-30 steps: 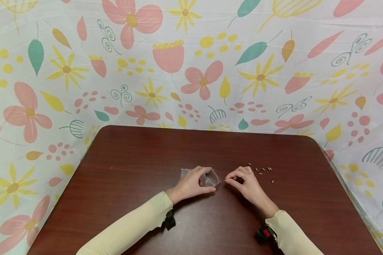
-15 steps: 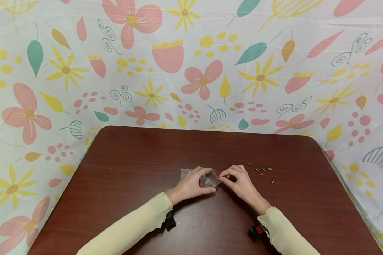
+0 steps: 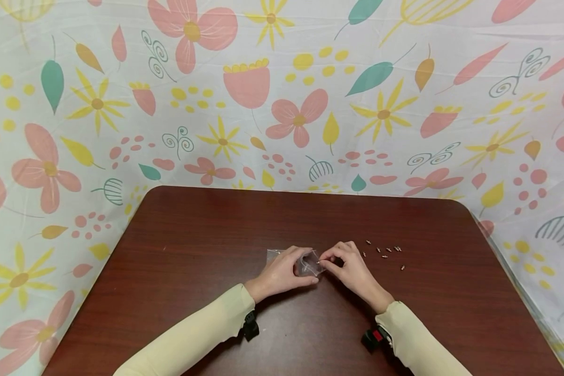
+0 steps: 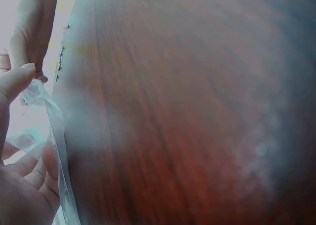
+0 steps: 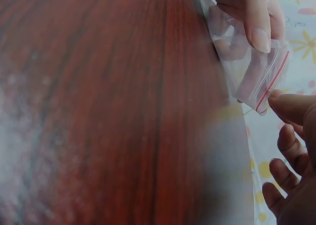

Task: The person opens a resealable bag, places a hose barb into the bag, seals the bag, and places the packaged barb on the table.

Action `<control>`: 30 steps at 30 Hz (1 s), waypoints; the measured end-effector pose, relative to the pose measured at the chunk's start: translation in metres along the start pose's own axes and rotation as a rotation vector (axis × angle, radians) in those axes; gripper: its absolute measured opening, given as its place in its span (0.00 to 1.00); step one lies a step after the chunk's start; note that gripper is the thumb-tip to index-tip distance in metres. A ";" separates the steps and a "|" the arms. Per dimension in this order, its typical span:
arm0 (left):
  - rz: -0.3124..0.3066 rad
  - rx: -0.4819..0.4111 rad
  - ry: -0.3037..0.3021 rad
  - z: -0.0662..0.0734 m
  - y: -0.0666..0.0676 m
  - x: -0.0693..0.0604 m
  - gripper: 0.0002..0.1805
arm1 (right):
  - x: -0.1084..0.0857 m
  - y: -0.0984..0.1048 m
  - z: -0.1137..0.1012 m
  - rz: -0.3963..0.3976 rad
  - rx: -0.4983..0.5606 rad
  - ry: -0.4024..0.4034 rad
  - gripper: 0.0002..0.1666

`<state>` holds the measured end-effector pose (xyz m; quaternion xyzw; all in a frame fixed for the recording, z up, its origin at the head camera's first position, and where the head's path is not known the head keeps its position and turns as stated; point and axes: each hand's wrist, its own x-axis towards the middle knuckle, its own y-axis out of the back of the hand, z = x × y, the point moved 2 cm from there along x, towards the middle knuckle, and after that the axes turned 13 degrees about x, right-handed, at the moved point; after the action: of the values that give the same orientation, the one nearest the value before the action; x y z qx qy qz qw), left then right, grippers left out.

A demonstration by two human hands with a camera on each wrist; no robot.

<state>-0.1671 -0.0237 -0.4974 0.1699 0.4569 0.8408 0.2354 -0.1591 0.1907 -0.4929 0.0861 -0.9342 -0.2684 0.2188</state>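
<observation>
My left hand (image 3: pixel 281 272) holds a small clear zip bag (image 3: pixel 308 265) between thumb and fingers, its mouth spread toward the right. At that mouth, the thumb and forefinger of my right hand (image 3: pixel 351 269) pinch a tiny metal piece (image 3: pixel 318 262); its exact kind is too small to make out. The right wrist view shows the bag's red zip line (image 5: pixel 273 81) beside the right fingertips (image 5: pixel 279 99). In the left wrist view the bag (image 4: pixel 55 116) hangs between the left thumb and fingers. What lies inside the bag is hard to see.
Several similar small metal pieces (image 3: pixel 388 250) lie scattered on the dark wooden table (image 3: pixel 207 224), just right of and beyond the right hand. A flower-patterned cloth (image 3: pixel 282 78) hangs behind the table and along its sides.
My right hand has moved left with the tiny metal piece, from a gap beside the bag to its mouth. The left hand and the bag have stayed nearly still.
</observation>
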 end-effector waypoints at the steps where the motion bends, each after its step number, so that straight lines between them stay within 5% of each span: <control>1: 0.001 0.000 0.000 0.000 0.000 0.000 0.40 | 0.000 0.000 0.000 -0.003 -0.003 -0.003 0.10; 14: -0.006 -0.004 0.005 0.000 -0.001 0.000 0.39 | -0.003 0.004 0.003 -0.016 -0.001 -0.039 0.09; 24: -0.003 -0.004 0.008 -0.002 -0.001 0.000 0.40 | -0.011 0.017 0.003 0.056 -0.010 0.060 0.12; 30: -0.014 -0.005 0.014 -0.001 -0.001 0.001 0.40 | -0.018 0.028 0.005 0.071 -0.012 0.041 0.12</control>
<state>-0.1684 -0.0239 -0.4986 0.1602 0.4576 0.8414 0.2387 -0.1467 0.2221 -0.4883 0.0571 -0.9304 -0.2640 0.2476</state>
